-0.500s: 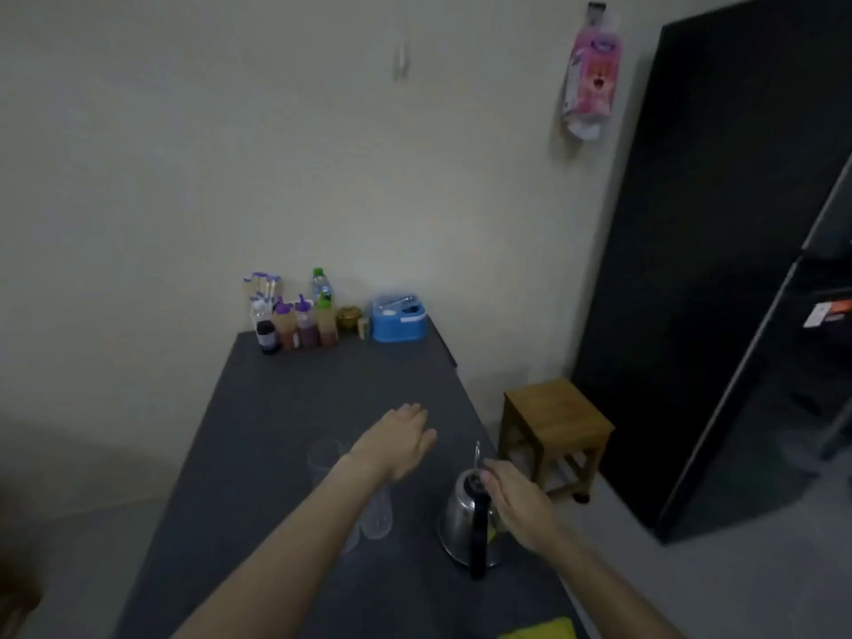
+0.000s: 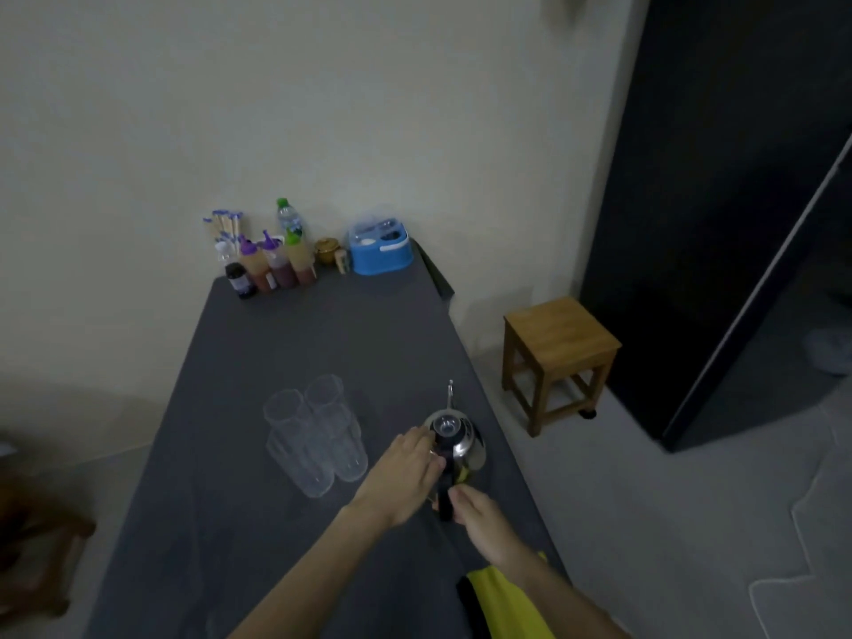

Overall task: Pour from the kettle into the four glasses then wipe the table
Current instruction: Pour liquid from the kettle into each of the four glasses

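While right hand (image 2: 484, 523) curls fingers round the black handle (image 2: 445, 498), shiny steel kettle (image 2: 463, 442) (thin spout, lid on) stands upright near right edge of dark grey table (image 2: 322, 339). Left hand (image 2: 405, 472) has fingers together, laid against kettle's side. Four clear glasses (image 2: 318, 431) cluster just left, upright, contents can't tell. Squeeze bottles (image 2: 276, 265) at far end w/ brown-red sauce.

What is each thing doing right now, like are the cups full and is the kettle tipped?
kettle, upright on the table, lid on, not pouring.
four glasses, upright, bunched together, look empty.
left hand, fingers touch the kettle's side.
right hand, grips the kettle by its handle.
yellow cloth, lying at the table's near edge.
sauce bottles, upright, caps on.
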